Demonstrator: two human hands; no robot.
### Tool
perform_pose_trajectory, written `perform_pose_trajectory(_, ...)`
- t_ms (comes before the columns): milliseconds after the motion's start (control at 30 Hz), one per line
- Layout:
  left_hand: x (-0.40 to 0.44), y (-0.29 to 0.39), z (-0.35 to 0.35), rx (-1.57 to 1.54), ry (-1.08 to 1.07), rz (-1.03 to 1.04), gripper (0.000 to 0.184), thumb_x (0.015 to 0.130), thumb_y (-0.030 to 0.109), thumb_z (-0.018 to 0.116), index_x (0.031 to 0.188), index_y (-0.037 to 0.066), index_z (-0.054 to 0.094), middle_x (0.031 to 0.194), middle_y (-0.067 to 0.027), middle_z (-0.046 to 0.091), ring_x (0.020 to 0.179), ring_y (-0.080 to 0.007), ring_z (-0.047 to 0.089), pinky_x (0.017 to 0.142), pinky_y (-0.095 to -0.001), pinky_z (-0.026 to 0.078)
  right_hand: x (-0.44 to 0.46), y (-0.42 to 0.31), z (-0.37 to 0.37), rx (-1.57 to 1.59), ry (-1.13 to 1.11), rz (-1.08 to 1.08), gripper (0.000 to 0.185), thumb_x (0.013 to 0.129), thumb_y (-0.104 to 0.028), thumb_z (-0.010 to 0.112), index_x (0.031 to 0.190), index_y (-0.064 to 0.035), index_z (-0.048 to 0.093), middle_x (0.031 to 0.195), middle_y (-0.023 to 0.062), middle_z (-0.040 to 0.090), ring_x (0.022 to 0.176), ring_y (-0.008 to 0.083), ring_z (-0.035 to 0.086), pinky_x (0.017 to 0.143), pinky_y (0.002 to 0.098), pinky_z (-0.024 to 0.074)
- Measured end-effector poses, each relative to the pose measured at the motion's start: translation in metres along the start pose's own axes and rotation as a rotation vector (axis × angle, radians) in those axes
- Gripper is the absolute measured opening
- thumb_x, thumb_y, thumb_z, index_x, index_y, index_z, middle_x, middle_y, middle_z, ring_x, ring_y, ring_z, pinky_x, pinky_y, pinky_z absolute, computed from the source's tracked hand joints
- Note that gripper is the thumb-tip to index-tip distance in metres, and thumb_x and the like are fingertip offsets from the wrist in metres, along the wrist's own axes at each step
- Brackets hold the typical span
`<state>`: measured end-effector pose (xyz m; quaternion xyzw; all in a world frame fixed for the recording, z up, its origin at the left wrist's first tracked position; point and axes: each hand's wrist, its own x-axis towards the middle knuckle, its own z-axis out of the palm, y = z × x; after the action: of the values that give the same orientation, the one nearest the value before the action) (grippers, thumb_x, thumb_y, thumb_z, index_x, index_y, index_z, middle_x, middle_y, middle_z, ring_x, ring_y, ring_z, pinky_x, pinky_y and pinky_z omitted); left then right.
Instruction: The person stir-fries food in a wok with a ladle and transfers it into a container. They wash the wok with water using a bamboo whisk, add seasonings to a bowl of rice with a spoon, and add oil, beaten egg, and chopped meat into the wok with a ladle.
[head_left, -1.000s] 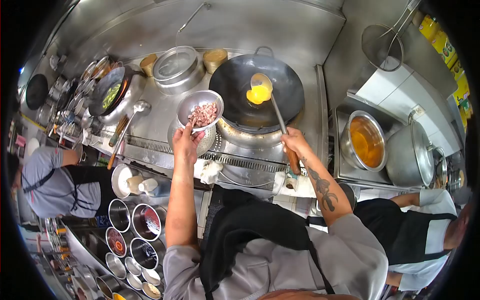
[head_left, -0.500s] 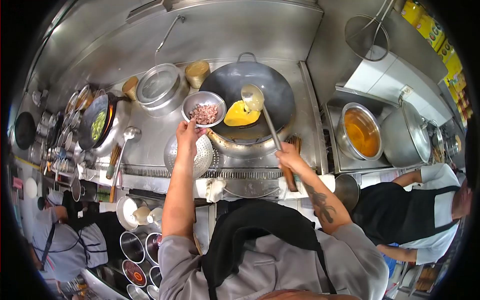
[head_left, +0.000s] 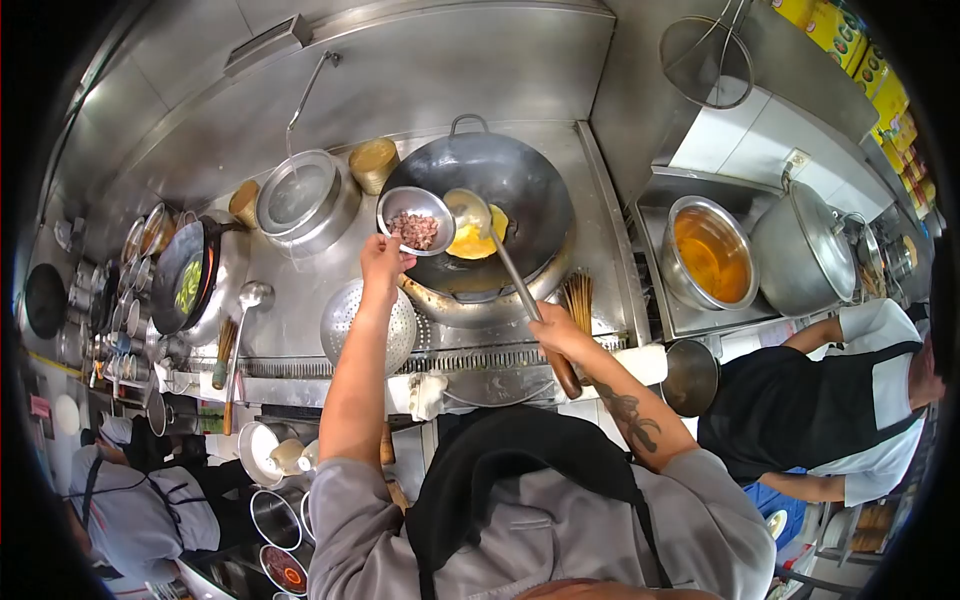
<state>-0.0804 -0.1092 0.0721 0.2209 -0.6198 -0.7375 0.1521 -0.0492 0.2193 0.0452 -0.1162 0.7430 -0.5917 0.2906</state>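
My left hand (head_left: 384,258) grips the near rim of a metal bowl (head_left: 388,205), which is tilted a little above the left side of the wok. Diced pinkish meat (head_left: 414,230) lies inside it. With my right hand (head_left: 560,330) I hold a ladle (head_left: 514,275) by its wooden handle. Its bowl end rests at the yellow egg (head_left: 476,238) in the big dark wok (head_left: 535,190), partly covering the egg. Below my left hand, a perforated strainer (head_left: 368,325) lies on the counter, partly hidden by my forearm.
A lidded pot (head_left: 308,195) and a tin (head_left: 373,165) stand left of the wok. At right are a metal bowl of orange liquid (head_left: 712,255) and a large pot (head_left: 800,240). A bamboo brush (head_left: 578,295) stands beside the wok. Co-workers (head_left: 820,400) are on both sides.
The ladle has shifted left and down over the egg, which now looks paler and more set. The bowl of meat is tipped slightly more toward the wok. The whole view has shifted slightly.
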Motion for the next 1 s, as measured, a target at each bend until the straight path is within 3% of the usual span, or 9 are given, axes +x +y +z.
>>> perform_pose_trajectory(233, 0.055, -0.052, 0.015, 0.609, -0.095, 0.385, 0.021, 0.089, 0.017, 0.062, 0.079, 0.005, 0.048, 0.075, -0.0064, 0.056, 0.057, -0.0119, 0.059, 0.047, -0.0265, 0.048, -0.028, -0.022, -0.035, 0.433, 0.067, 0.332, 0.003, 0.081, -0.009, 0.054, 0.083, -0.0075, 0.055, 0.064, 0.0008, 0.051, 0.044, 0.0104, 0.048, 0.039, 0.0267, 0.0407)
perform_pose_trajectory(267, 0.058, -0.052, 0.023, 0.72, -0.017, 0.569, 0.02, 0.08, 0.008, 0.065, 0.073, 0.0, 0.048, 0.075, -0.0194, 0.057, 0.07, -0.0349, 0.06, 0.066, -0.0413, 0.048, -0.028, -0.021, -0.039, 0.563, 0.046, 0.343, 0.008, 0.084, -0.011, 0.055, 0.091, -0.0077, 0.054, 0.066, 0.0006, 0.051, 0.046, 0.0107, 0.047, 0.041, 0.0278, 0.0394)
perform_pose_trajectory(367, 0.058, -0.046, 0.036, 0.883, -0.107, 0.887, 0.013, 0.081, 0.008, 0.063, 0.081, 0.0, 0.053, 0.098, -0.0248, 0.058, 0.087, -0.0399, 0.059, 0.077, -0.0437, 0.048, -0.03, -0.022, -0.048, 0.869, -0.021, 0.326, 0.017, 0.088, -0.011, 0.054, 0.104, -0.0067, 0.05, 0.069, -0.0001, 0.049, 0.049, 0.0105, 0.046, 0.043, 0.0281, 0.0385)
perform_pose_trajectory(467, 0.043, -0.044, 0.057, 1.202, -0.277, 0.773, 0.013, 0.082, 0.008, 0.062, 0.091, 0.0, 0.057, 0.121, -0.0285, 0.048, 0.095, -0.0414, 0.059, 0.083, -0.046, 0.048, -0.031, -0.03, -0.049, 1.004, -0.105, 0.299, 0.024, 0.092, -0.013, 0.051, 0.113, -0.0042, 0.045, 0.072, -0.0013, 0.048, 0.053, 0.0091, 0.043, 0.048, 0.0255, 0.0357)
perform_pose_trajectory(633, 0.053, -0.052, 0.071, 1.196, -0.189, 0.819, 0.015, 0.082, 0.005, 0.061, 0.096, 0.002, 0.058, 0.124, -0.0279, 0.045, 0.096, -0.0433, 0.058, 0.086, -0.0455, 0.048, -0.021, -0.035, -0.048, 1.11, -0.154, 0.327, 0.024, 0.092, -0.014, 0.052, 0.112, -0.0038, 0.046, 0.073, -0.0017, 0.048, 0.055, 0.0083, 0.042, 0.05, 0.0247, 0.0337)
perform_pose_trajectory(767, 0.048, -0.032, 0.06, 0.934, -0.062, 0.866, 0.011, 0.079, -0.002, 0.061, 0.088, -0.001, 0.055, 0.106, -0.0242, 0.053, 0.09, -0.0428, 0.058, 0.087, -0.0398, 0.049, -0.024, -0.036, -0.05, 0.741, -0.103, 0.339, 0.009, 0.09, -0.012, 0.053, 0.096, -0.0049, 0.052, 0.068, -0.0005, 0.049, 0.05, 0.009, 0.044, 0.045, 0.0272, 0.0378)
perform_pose_trajectory(800, 0.043, -0.025, 0.055, 0.931, 0.029, 0.931, 0.012, 0.083, 0.003, 0.062, 0.084, -0.001, 0.05, 0.089, -0.0189, 0.057, 0.086, -0.0335, 0.062, 0.08, -0.0357, 0.052, -0.023, -0.029, -0.049, 0.606, -0.041, 0.366, 0.007, 0.088, -0.012, 0.054, 0.09, -0.0054, 0.053, 0.065, 0.001, 0.049, 0.046, 0.0106, 0.045, 0.041, 0.0279, 0.0392)
perform_pose_trajectory(900, 0.02, -0.007, 0.036, 0.295, -0.008, 0.267, 0.015, 0.087, 0.008, 0.062, 0.081, 0.003, 0.05, 0.082, -0.0105, 0.056, 0.077, -0.0227, 0.064, 0.072, -0.0329, 0.054, -0.006, -0.008, -0.057, 0.139, -0.062, 0.178, 0.012, 0.085, -0.012, 0.056, 0.093, -0.003, 0.053, 0.063, 0.0022, 0.05, 0.044, 0.0134, 0.047, 0.039, 0.029, 0.041)
perform_pose_trajectory(1000, -0.034, 0.011, 0.013, -0.055, 0.093, 0.26, 0.018, 0.09, 0.014, 0.063, 0.08, 0.007, 0.049, 0.077, -0.0047, 0.055, 0.07, -0.0157, 0.062, 0.066, -0.0299, 0.055, 0.01, -0.018, -0.036, -0.275, 0.049, 0.025, 0.017, 0.083, -0.009, 0.056, 0.096, 0.0023, 0.052, 0.066, 0.0055, 0.053, 0.046, 0.0164, 0.051, 0.04, 0.0308, 0.0447)
